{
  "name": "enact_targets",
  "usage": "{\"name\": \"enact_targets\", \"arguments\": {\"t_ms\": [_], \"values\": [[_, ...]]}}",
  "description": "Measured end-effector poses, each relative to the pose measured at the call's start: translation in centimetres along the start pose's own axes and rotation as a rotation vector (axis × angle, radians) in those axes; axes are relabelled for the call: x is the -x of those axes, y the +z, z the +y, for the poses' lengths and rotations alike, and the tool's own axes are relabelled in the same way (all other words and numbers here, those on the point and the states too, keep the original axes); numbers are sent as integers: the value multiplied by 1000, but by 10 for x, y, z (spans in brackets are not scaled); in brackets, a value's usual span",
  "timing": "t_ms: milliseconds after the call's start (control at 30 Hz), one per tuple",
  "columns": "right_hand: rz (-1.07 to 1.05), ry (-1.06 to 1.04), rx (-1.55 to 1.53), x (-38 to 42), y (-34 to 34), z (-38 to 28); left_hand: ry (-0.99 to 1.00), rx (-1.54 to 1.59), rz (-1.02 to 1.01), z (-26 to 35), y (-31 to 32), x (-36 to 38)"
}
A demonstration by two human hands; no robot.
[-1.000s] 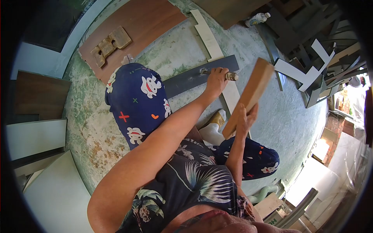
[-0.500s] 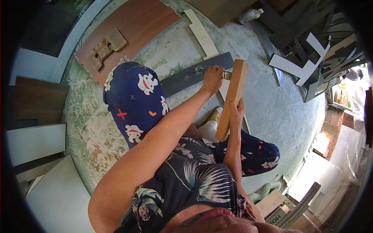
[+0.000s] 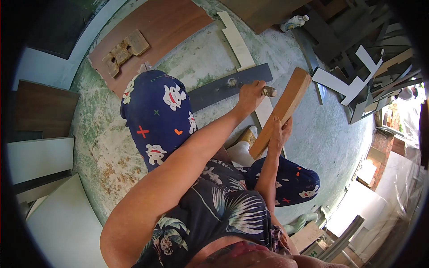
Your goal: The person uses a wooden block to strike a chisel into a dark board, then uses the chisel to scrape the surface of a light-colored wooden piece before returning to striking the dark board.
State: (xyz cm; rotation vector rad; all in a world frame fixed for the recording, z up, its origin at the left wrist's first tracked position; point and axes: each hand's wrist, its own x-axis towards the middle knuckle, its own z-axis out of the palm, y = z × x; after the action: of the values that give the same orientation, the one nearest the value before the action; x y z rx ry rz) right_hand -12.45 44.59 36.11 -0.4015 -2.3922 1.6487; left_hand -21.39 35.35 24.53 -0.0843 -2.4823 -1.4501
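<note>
Wooden block (image 3: 282, 109) (tilted) gripped in right hand (image 3: 278, 134), beside chisel (image 3: 268, 92) clutched by left hand (image 3: 250, 94).

No readable text — bottle label too small, carton lettering cut off
</note>
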Motion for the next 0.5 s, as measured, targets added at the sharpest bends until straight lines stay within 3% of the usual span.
{"name": "enact_targets", "arguments": {"t_ms": [200,500], "values": [[-17,37,-39,1,1,2,75,-52,107,0,2,1],[-34,3,-11,-1,2,2,19,-6,194,-2,4,-6]]}}
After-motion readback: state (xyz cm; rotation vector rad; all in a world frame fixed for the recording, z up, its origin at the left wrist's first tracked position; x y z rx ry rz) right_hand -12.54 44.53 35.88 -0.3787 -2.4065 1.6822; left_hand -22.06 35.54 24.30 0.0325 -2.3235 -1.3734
